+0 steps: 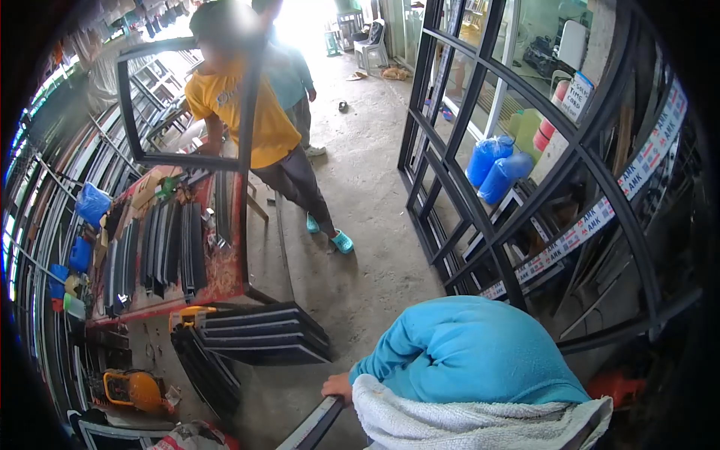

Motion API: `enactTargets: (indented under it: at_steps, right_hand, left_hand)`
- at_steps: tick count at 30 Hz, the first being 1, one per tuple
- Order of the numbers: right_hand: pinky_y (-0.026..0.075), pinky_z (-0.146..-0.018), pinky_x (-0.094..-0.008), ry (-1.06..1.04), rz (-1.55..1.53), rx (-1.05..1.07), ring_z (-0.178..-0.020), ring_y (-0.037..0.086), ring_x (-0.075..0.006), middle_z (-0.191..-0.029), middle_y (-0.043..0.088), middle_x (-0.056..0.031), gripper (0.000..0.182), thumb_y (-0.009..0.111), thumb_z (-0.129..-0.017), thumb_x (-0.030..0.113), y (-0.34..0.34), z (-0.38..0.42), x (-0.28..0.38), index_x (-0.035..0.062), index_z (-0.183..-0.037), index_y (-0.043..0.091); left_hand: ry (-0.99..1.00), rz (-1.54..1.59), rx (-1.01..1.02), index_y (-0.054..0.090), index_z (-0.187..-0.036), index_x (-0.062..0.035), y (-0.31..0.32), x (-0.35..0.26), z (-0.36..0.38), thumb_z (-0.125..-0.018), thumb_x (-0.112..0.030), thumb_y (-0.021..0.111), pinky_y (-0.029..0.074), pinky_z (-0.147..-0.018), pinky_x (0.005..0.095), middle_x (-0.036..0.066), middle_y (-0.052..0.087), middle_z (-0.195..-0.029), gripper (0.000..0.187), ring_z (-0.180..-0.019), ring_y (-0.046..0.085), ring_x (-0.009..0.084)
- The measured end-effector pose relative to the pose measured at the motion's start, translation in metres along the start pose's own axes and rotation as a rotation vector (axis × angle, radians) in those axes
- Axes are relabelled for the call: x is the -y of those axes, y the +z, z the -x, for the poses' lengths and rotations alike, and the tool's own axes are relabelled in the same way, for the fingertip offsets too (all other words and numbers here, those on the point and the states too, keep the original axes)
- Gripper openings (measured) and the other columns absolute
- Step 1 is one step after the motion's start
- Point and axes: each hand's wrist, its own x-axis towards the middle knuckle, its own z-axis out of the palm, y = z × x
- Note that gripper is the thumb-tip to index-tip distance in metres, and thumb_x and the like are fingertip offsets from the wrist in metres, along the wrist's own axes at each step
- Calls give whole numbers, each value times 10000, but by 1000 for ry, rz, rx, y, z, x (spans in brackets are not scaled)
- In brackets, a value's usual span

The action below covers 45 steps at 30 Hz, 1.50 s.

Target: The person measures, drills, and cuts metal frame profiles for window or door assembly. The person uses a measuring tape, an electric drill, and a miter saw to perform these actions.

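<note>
Concrete floor (375, 262) beyond, a dark bar (315, 425) touches the hand (337, 386).

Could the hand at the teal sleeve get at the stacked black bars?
Probably: the hand looks close to the stacked black bars with nothing visible between, though it may need to leave the metal bar.

Blue long sleeve (465, 349), white towel (465, 420)

Two teal clogs (342, 241), one yellow shirt (259, 120), one white towel (480, 424).
</note>
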Motion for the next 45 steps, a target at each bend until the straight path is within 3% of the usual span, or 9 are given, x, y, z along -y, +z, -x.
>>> enactTargets:
  at_steps: [5,18,25,28,30,33,34,40,45]
  right_hand:
    - [434,-817,-451,76,-4,-34,-945,518,-360,-996,557,-129,535,741,-572,250,-7,30,38,119,-1050,540]
    - [429,-824,-469,261,151,-54,-1002,505,-360,-1018,540,-132,558,715,-532,199,9,94,95,137,-1061,546]
    - [459,-833,-432,34,-1,-112,-955,561,-366,-1001,596,-181,594,726,-503,192,-20,91,92,47,-1060,582]
    - [496,-725,-415,61,-73,-55,-819,594,-354,-880,609,-175,457,693,-513,141,-48,82,115,29,-948,609]
    - [496,-709,-379,33,-61,-19,-796,607,-306,-865,612,-157,414,714,-571,117,-50,76,115,44,-960,595]
    - [464,-708,-293,23,-102,113,-752,549,-146,-797,580,-88,438,742,-587,99,-51,66,107,21,-981,565]
    - [480,-729,-321,82,-93,176,-776,593,-202,-834,604,-115,477,761,-571,119,-54,68,104,29,-1002,577]
    - [468,-755,-311,141,-339,500,-801,584,-175,-842,618,-100,490,742,-582,96,-53,61,87,-3,-1037,588]
    - [476,-756,-317,59,-322,687,-783,602,-186,-832,638,-121,462,752,-604,165,-59,47,107,-22,-1004,614]
  left_hand:
    - [-19,77,-8,530,-804,-10,-41,-9,10,-826,-176,702,396,-615,290,56,523,-720,240,-659,460,158]
    - [-166,27,88,550,-991,11,-116,8,54,-851,-147,648,434,-738,350,110,563,-877,232,-782,512,217]
    - [-88,47,-68,543,-997,53,-124,25,49,-842,-72,623,448,-775,276,80,578,-940,215,-841,537,148]
    - [-132,-90,-172,598,-940,2,-128,25,52,-812,-54,667,445,-679,243,22,595,-838,156,-756,527,97]
    - [-229,103,-220,606,-995,-6,-129,22,55,-818,-44,673,462,-725,238,17,614,-882,193,-816,557,90]
    - [-238,242,-296,580,-976,-19,-132,30,67,-832,-50,674,470,-720,215,16,608,-895,174,-824,566,76]
    - [-252,215,-292,571,-975,-25,-131,28,72,-834,-55,674,470,-727,214,18,608,-896,177,-836,567,77]
    - [-235,406,-522,559,-1010,-35,-123,25,101,-843,-80,669,456,-760,216,20,605,-905,205,-862,559,74]
    - [-300,251,-723,586,-1012,-14,-123,14,142,-839,-82,653,429,-759,198,8,603,-907,197,-849,542,67]
